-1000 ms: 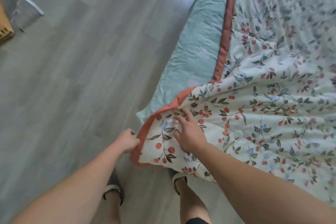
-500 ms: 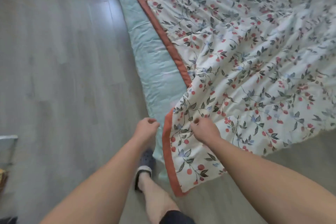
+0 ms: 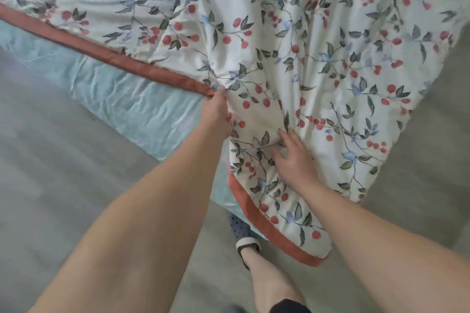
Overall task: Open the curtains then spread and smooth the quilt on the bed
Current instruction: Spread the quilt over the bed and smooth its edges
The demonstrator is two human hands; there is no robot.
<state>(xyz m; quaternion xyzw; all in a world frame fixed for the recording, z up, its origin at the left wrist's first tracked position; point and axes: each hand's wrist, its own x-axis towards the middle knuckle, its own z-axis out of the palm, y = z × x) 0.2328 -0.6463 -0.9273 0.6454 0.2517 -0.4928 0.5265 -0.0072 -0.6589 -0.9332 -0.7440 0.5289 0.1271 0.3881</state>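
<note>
Quilt (image 3: 292, 46) with the cherry and leaf print fills the upper and right part of the frame and lies on the bed, and its corner hangs down over the bed edge in the lower centre. I see its rust-red border (image 3: 106, 54) run from the upper left toward the centre. Below it the pale green bed cover (image 3: 132, 107) shows, and grey floor (image 3: 50, 185) takes the left side.

My left hand (image 3: 216, 112) pinches the border at the centre of the frame, with the fingers curled around the edge. My right hand (image 3: 292, 157) rests on the cloth just right of it, with fingers spread and relaxed, and grips nothing.

I judge the quilt soft, thin and light, so it bunches easily; many folds run out from the pinched point. The stitched border looks like the firmest place to hold. I think a pull along this border, with the flat hand sliding outward, will take the folds out.
</note>
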